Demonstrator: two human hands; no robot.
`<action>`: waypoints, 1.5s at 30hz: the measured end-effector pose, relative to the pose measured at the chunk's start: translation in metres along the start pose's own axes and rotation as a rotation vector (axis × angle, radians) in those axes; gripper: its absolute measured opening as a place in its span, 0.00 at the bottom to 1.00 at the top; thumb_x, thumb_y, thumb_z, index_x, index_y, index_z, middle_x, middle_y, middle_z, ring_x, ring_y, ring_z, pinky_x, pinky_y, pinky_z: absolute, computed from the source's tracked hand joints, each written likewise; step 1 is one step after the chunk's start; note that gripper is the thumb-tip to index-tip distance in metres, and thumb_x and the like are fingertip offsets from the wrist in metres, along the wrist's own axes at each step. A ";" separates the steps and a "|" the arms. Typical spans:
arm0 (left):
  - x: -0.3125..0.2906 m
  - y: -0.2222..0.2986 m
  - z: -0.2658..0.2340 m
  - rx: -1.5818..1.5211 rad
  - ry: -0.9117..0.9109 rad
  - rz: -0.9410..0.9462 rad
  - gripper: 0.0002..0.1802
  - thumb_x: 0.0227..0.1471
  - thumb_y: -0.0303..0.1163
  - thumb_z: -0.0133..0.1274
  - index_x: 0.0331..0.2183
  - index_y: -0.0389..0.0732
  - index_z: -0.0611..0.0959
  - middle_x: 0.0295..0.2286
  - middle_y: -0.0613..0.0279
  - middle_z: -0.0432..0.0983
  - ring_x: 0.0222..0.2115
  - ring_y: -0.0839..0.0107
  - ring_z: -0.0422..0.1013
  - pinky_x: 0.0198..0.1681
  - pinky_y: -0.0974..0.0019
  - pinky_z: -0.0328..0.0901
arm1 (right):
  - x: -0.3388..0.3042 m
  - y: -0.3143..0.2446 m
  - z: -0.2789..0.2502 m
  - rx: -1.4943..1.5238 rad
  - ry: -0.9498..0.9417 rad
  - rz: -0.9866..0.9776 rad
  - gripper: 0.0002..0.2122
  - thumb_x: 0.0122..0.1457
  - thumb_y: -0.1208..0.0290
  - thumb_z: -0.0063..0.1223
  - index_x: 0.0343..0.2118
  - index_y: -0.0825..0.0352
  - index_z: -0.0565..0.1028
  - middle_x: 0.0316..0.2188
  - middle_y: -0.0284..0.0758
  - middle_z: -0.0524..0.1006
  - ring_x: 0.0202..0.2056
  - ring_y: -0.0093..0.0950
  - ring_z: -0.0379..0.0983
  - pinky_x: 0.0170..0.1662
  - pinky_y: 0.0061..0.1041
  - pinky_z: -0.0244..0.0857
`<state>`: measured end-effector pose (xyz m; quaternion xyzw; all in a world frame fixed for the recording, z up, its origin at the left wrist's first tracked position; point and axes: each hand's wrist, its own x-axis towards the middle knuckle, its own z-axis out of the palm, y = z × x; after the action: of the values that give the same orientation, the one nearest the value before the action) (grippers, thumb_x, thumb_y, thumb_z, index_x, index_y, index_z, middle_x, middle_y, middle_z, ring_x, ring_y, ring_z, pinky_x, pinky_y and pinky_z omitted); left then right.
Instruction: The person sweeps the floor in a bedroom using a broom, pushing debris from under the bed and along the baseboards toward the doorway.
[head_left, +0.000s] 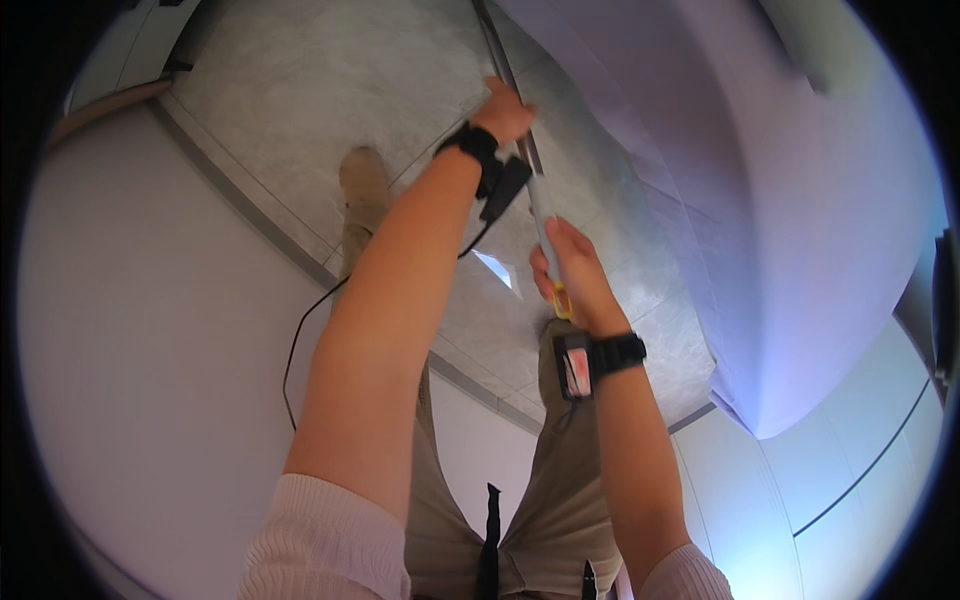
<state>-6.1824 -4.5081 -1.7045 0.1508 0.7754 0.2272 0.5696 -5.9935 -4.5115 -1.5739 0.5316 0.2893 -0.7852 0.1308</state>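
Both my hands are closed around a long pole (pixel 541 200), dark toward its far part and light grey near me. It slants from the top edge down toward my right knee. My left hand (pixel 505 112) grips it farther up. Lower on the light grey part is my right hand (pixel 573 262), its fingers curled round. A yellow hanging loop (pixel 562 301) sits at the near end, just below the right fingers. The pole's far end lies outside the picture, so its kind cannot be told.
Grey tiles make up the floor (pixel 270 80). A pale lavender cloth (pixel 740 220) hangs close along the right. A light wall (pixel 150 300) with a grey baseboard (pixel 230 195) runs at left. A black cable (pixel 290 350) loops beside my left arm.
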 end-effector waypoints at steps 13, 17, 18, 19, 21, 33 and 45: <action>-0.292 -0.052 0.384 0.121 -0.293 0.000 0.48 0.52 0.47 0.42 0.44 0.05 0.40 0.25 0.33 0.73 0.28 0.45 0.72 0.31 0.54 0.67 | -0.328 0.169 -0.265 -0.015 -0.015 0.361 0.10 0.61 0.62 0.41 0.36 0.63 0.66 0.14 0.27 0.63 0.11 0.17 0.59 0.12 0.16 0.52; -0.378 -0.023 0.399 -0.138 -0.488 -0.228 0.34 0.53 0.44 0.42 0.38 0.19 0.50 0.18 0.41 0.72 0.22 0.48 0.72 0.24 0.52 0.65 | -0.413 0.168 -0.250 0.070 0.049 0.491 0.09 0.61 0.63 0.40 0.37 0.64 0.66 0.15 0.28 0.65 0.12 0.17 0.60 0.13 0.16 0.53; -0.399 -0.010 0.406 -0.116 -0.358 -0.173 0.29 0.52 0.45 0.43 0.36 0.26 0.53 0.16 0.44 0.70 0.20 0.47 0.70 0.25 0.52 0.64 | -0.432 0.171 -0.254 0.083 0.081 0.538 0.09 0.61 0.65 0.40 0.38 0.65 0.66 0.15 0.29 0.65 0.12 0.17 0.60 0.13 0.17 0.54; -0.414 0.000 0.404 -0.148 -0.361 -0.232 0.28 0.51 0.43 0.46 0.37 0.28 0.54 0.20 0.43 0.70 0.21 0.47 0.69 0.26 0.52 0.64 | -0.446 0.173 -0.254 0.100 0.105 0.582 0.09 0.61 0.66 0.39 0.38 0.65 0.66 0.15 0.30 0.65 0.12 0.18 0.60 0.14 0.17 0.54; -0.452 0.026 0.393 -0.398 -0.039 -0.092 0.28 0.47 0.33 0.49 0.44 0.30 0.55 0.26 0.46 0.66 0.26 0.51 0.68 0.31 0.55 0.62 | -0.480 0.149 -0.233 0.168 0.080 0.571 0.09 0.61 0.66 0.40 0.39 0.66 0.66 0.15 0.31 0.65 0.13 0.19 0.60 0.14 0.17 0.55; -0.217 0.005 0.135 -0.354 0.133 -0.023 0.18 0.50 0.37 0.45 0.34 0.30 0.64 0.23 0.56 0.69 0.22 0.68 0.66 0.26 0.63 0.64 | -0.238 -0.001 -0.078 -0.329 -0.005 0.215 0.15 0.62 0.62 0.39 0.47 0.64 0.66 0.13 0.27 0.64 0.11 0.16 0.59 0.12 0.16 0.52; -0.401 0.030 0.348 -0.171 -0.767 -0.321 0.42 0.51 0.46 0.42 0.42 0.09 0.51 0.21 0.46 0.74 0.19 0.56 0.72 0.27 0.58 0.68 | -0.463 0.121 -0.178 0.045 0.313 0.701 0.08 0.61 0.63 0.39 0.37 0.61 0.66 0.14 0.31 0.67 0.11 0.21 0.62 0.11 0.20 0.54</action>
<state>-5.7291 -4.6169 -1.4488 0.0538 0.4994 0.1265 0.8554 -5.6107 -4.5496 -1.2377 0.7144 0.0893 -0.6083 0.3340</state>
